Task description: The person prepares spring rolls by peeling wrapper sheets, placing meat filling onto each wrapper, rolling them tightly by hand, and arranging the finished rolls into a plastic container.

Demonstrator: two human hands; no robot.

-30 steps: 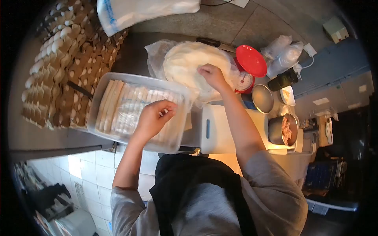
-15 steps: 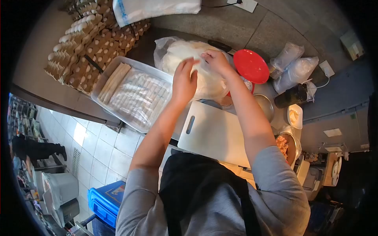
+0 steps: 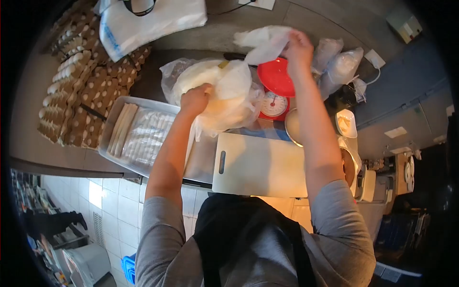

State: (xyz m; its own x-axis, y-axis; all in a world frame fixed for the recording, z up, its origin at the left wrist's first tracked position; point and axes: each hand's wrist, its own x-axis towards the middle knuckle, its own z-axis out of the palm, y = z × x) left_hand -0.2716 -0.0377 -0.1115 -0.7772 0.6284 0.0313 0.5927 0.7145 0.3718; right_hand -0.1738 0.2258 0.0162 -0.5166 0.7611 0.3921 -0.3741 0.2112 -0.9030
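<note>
A stack of thin, pale round wrappers (image 3: 229, 91) lies in an opened clear plastic bag (image 3: 173, 76) on the counter. My left hand (image 3: 196, 99) is closed at the left side of that stack, its fingertips partly hidden. Raised above the red scale pan, my right hand (image 3: 299, 48) pinches a thin white wrapper (image 3: 267, 43), which trails to the left. Below the stack lies a white cutting board (image 3: 263, 165) with a handle slot. Left of it, a metal tray (image 3: 103, 143) holds long pale rolls (image 3: 125, 126), partly under clear plastic.
A kitchen scale (image 3: 274, 104) with a red pan (image 3: 275, 79) stands right of the bag. Beyond are a metal bowl (image 3: 292, 125), a white dish (image 3: 345, 122) and plastic-wrapped bundles (image 3: 346, 64). Egg trays (image 3: 100, 91) are stacked at left; a white plastic bag (image 3: 158, 24) lies behind.
My hands have moved apart. The right has lifted a wrapper up and to the right; the left has come down on the stack's left side. The camera view has shifted.
</note>
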